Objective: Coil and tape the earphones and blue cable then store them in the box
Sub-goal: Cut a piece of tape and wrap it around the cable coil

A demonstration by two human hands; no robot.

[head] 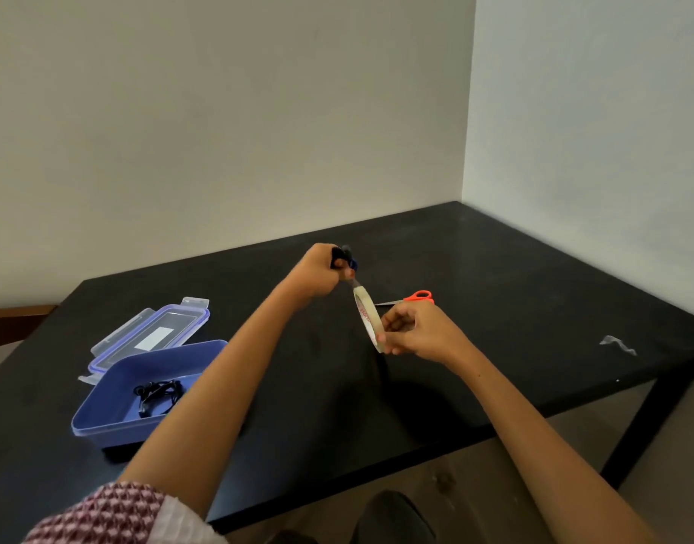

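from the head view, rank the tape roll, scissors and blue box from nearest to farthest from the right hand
1. tape roll, held in the right hand
2. scissors, on the table just behind it
3. blue box, far to the left

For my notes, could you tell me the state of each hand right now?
Left hand: grips the coiled blue cable.
Right hand: holds the tape roll.

Patterned sleeve on the left arm
Small red-and-white woven check, edged by a white textured cuff; the right arm is bare.
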